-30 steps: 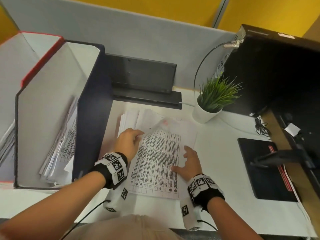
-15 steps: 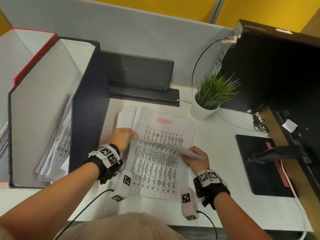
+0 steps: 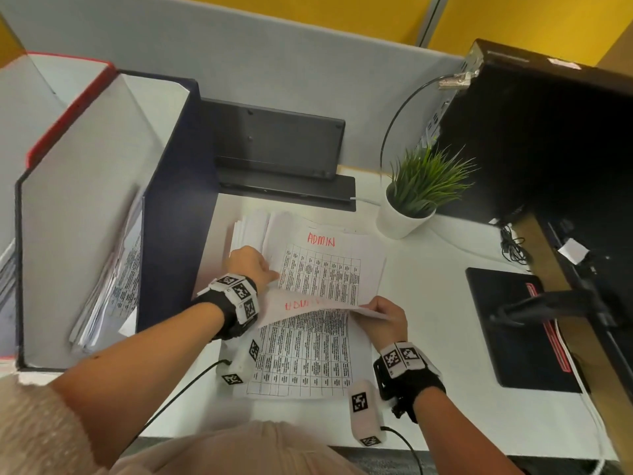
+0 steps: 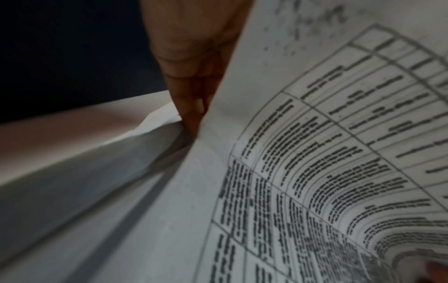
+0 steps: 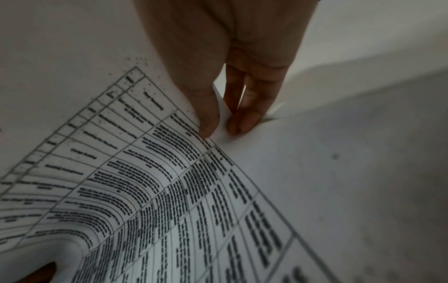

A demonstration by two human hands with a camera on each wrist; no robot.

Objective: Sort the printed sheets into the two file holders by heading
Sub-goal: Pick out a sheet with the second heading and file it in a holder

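Now both hands (image 3: 318,296) pinch the white printed top sheet (image 3: 305,351), folded back; next red-headed ADMIN sheet (image 3: 322,265) exposed beside navy file holder (image 3: 174,214).

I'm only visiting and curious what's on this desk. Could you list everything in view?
lifted sheet: one, white with a printed table, its top curled toward the person over the pile
paper pile: one, white, mid-desk, red ADMIN heading on the top page
file holders: two, one dark blue, one red-edged, standing at left with papers inside
plant: one, green in a white pot, behind the pile
black stand: one, against the grey partition
black pad: one, red-striped, at right
desk: one, white
left hand: pinches the sheet's left edge
right hand: pinches its right edge
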